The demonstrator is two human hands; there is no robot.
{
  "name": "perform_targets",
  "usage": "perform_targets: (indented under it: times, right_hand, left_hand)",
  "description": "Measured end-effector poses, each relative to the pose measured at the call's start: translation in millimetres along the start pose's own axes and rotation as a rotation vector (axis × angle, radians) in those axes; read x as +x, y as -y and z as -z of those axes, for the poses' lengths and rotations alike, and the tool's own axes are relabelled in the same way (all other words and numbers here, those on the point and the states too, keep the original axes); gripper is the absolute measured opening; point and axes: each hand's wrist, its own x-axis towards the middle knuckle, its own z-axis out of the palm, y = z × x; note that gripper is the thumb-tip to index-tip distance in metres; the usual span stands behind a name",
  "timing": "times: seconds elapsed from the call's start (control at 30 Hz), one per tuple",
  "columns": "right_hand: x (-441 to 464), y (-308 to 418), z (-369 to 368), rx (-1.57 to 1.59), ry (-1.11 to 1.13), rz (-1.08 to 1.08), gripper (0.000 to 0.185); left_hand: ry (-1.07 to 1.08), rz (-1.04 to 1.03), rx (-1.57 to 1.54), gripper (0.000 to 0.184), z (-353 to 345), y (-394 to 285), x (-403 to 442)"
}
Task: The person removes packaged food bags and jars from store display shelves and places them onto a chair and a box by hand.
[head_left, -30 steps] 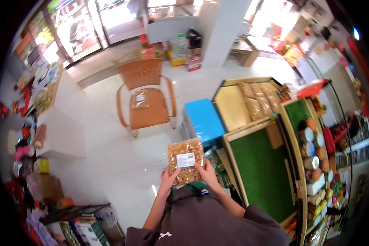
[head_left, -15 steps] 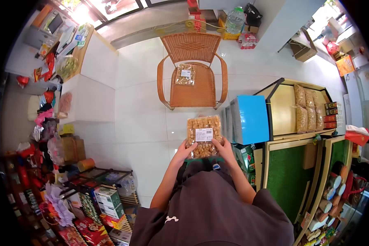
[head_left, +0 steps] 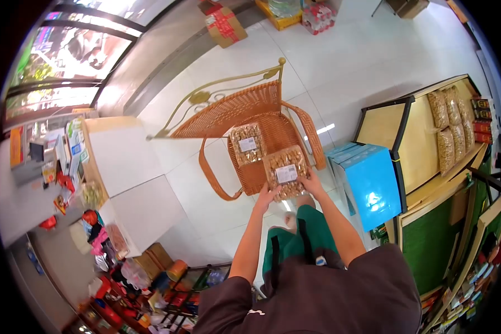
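Note:
My left hand (head_left: 267,196) and my right hand (head_left: 313,182) grip the near corners of a clear pack of brown, lumpy snack pieces (head_left: 286,158) with a white label. Both arms reach forward, so this pack is over the front of an orange-brown wicker armchair (head_left: 275,129). Whether it touches the seat I cannot tell. Up against its far left corner, a similar labelled snack pack (head_left: 245,133) lies flat on the seat. Below my hands show green shorts and a bare knee.
A blue box (head_left: 373,181) stands right of the chair, beside a wooden display bin (head_left: 414,161) with several snack bags (head_left: 451,122). White counters (head_left: 142,209) are on the left. A cardboard box (head_left: 226,28) and wrapped bottles (head_left: 319,18) sit at the back.
My hands have carried the held pack forward from near my lap to the chair, beside the other pack. The view has turned and the chair looks closer.

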Motion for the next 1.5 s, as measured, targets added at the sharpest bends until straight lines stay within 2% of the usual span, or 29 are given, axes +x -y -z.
perform_targets:
  times: [0.03,0.07,0.13,0.2,0.23,0.27,0.33,0.37,0.4,0.47,0.5,0.6,0.63,0.67,0.73,0.77,0.83,0.9,0.93,1.0,1.07,1.13,1.17,1.23,1.3,1.33,1.4,1.43,1.5]
  right_hand:
    - [33.9,-10.7,-4.7,0.007,-0.008,0.058,0.062]
    - [63.0,-17.1,-5.6,0.009,-0.015,0.113,0.063]
    - [95.3,5.5,-11.3,-0.033,-0.107,0.087,0.063]
    - [146.2,-9.5,-10.0,0.083,-0.072,0.058,0.063]
    - [164.5,-18.0,-12.9,0.203,-0.042,0.063,0.062]
    - [178.9,-21.7,-16.4,0.216,-0.047,0.045,0.062]
    - [197.4,-26.7,-27.8,0.402,-0.093,0.011,0.061]
    - [197.6,-16.6,-30.2,0.324,-0.071,-0.002,0.063]
    - [201.9,-18.0,-34.1,0.342,-0.102,-0.013,0.063]
    - [208.9,-16.4,-40.0,-0.376,-0.358,0.142,0.065]
    - [210.2,-14.7,-38.8,-0.463,-0.371,0.159,0.067]
    - [208.4,-9.0,-36.5,-0.297,-0.245,0.169,0.066]
    - [206.1,-5.9,-35.4,-0.293,-0.245,0.172,0.066]
    - [202.1,-0.3,-34.0,-0.324,-0.222,0.143,0.068]
    - [189.8,12.6,-29.8,-0.357,-0.204,0.124,0.069]
    - [177.7,24.3,-28.7,-0.322,-0.199,0.143,0.066]
    - [165.3,28.4,-30.9,-0.287,-0.2,0.176,0.063]
    - [164.6,18.0,-32.0,-0.616,-0.177,0.299,0.051]
    - [157.7,21.7,-28.4,-0.623,-0.193,0.318,0.051]
    - [126.0,36.9,-25.6,-0.511,0.032,0.247,0.039]
    - [91.8,33.1,-24.0,-0.473,-0.061,0.265,0.036]
    - [54.8,22.3,-11.7,-0.539,-0.159,0.311,0.035]
    - [38.5,9.8,-7.8,-0.554,-0.18,0.324,0.035]
    - [10.5,-22.5,5.1,-0.655,-0.26,0.164,0.037]
    - [-29.7,-52.5,20.4,-0.525,-0.3,0.233,0.038]
    - [-46.6,-75.0,26.5,-0.502,-0.365,0.203,0.038]
    - [-89.5,-119.5,37.8,-0.316,-0.442,0.16,0.038]
    - [-121.3,-132.8,41.0,-0.161,-0.471,0.099,0.038]
    - [-179.7,-167.2,39.4,-0.019,-0.658,0.044,0.035]
  left_hand:
    - [-0.035,-0.065,0.051,0.062,7.1,1.7,29.2]
    - [-0.028,-0.037,0.05,0.062,10.5,-5.6,52.9]
    - [-0.01,-0.033,-0.093,0.057,16.3,-22.8,90.6]
    - [-0.106,0.085,0.128,0.057,13.3,-59.7,114.1]
    - [-0.102,0.13,0.2,0.067,16.9,-64.7,131.0]
    - [-0.101,0.15,0.212,0.067,21.3,-59.4,148.8]
    - [-0.196,0.032,0.303,0.077,30.9,-45.3,178.6]
    - [-0.042,-0.002,0.329,0.088,37.3,-54.4,184.1]
    - [-0.013,0.014,0.347,0.088,32.2,-63.2,188.1]
    - [-0.079,0.186,0.222,0.089,23.8,-72.9,192.0]
    - [-0.123,0.163,0.249,0.084,19.0,-73.1,191.7]
    - [-0.067,0.107,0.34,0.084,17.2,-77.8,183.3]
    - [-0.157,0.135,0.297,0.082,11.7,-76.9,177.8]
    - [-0.155,0.13,0.3,0.082,12.0,-76.5,174.0]
    - [-0.141,-0.124,0.617,0.077,10.7,-77.7,165.1]
    - [-0.145,-0.135,0.617,0.077,5.7,-83.8,156.0]
    - [0.06,-0.069,0.52,0.066,-8.4,-102.0,132.2]
    - [0.157,-0.007,0.63,0.06,-8.7,-109.9,122.9]
    - [0.25,0.068,0.741,0.055,-10.2,-113.5,118.8]
    - [0.206,-0.068,0.782,0.049,-13.6,-104.5,104.9]
    - [0.234,-0.173,0.765,0.048,-0.4,-69.7,115.4]
    - [0.201,-0.149,0.729,0.055,-20.7,-94.3,78.3]
    - [0.16,-0.066,0.667,0.056,-26.0,-98.5,63.0]
    - [0.13,0.007,0.574,0.056,-34.9,-102.1,35.3]
    - [0.232,-0.176,0.654,0.055,-14.2,-62.0,47.2]
    - [0.26,-0.157,0.599,0.054,-27.1,-85.1,2.5]
    - [0.303,-0.25,0.709,0.051,-0.3,-38.5,21.7]
    - [0.315,-0.189,0.805,0.051,16.5,-17.9,32.2]
    - [0.288,-0.209,0.839,0.045,28.7,-6.4,14.0]
